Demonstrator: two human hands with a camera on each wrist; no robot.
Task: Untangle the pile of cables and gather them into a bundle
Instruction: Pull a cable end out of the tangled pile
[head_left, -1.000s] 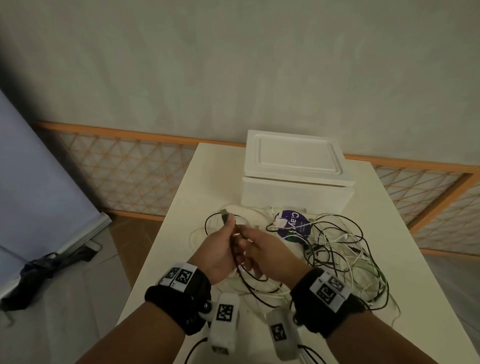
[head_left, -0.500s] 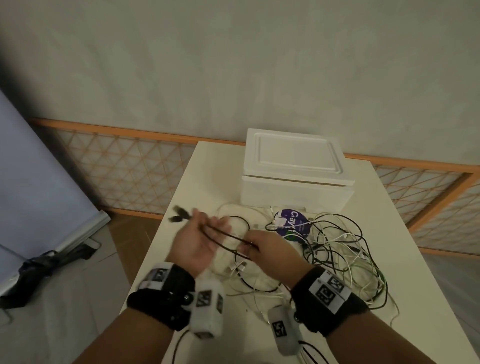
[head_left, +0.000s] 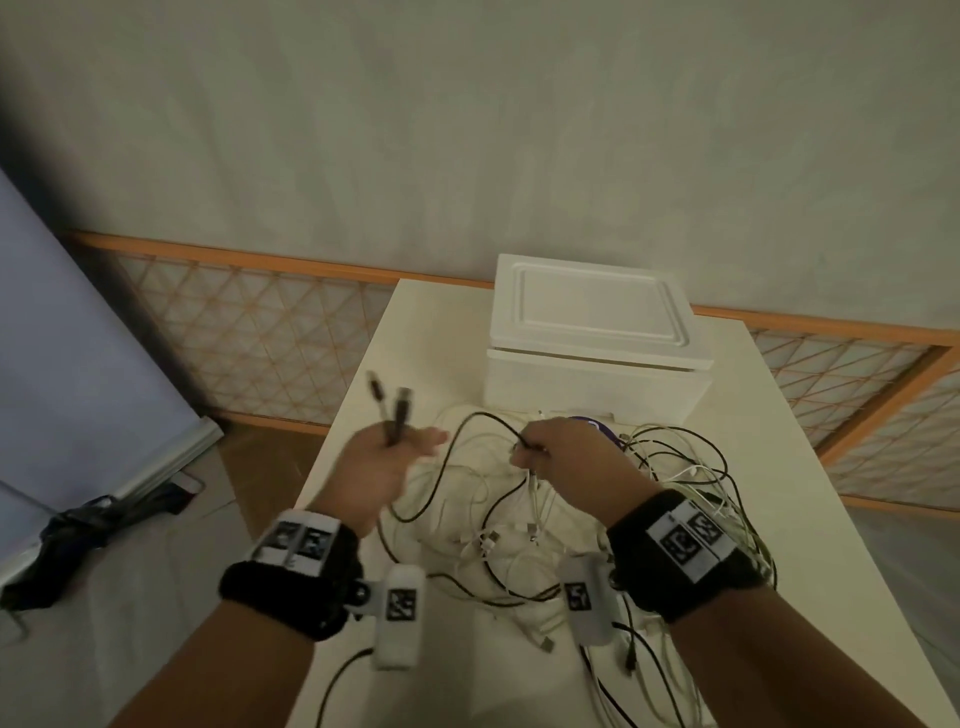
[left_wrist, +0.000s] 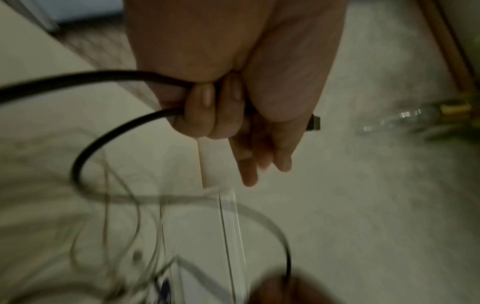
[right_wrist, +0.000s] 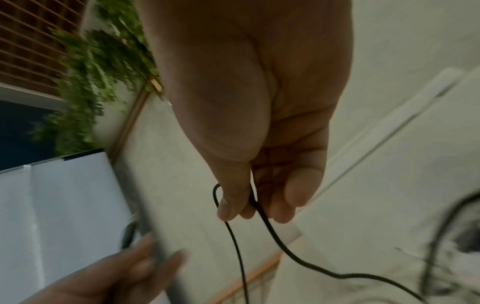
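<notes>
Head view: a black cable (head_left: 457, 441) stretches in a sagging loop between two raised hands above a white table (head_left: 810, 499). Left hand (head_left: 374, 467) grips both plug ends, fingers curled round them; right hand (head_left: 566, 457) pinches the cable's middle. Beneath and to the right lies the tangled pile of cables (head_left: 675, 493), before a white foam box (head_left: 597, 353).

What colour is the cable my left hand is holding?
Black. The black cable in your left hand shows best in the left wrist view.
</notes>
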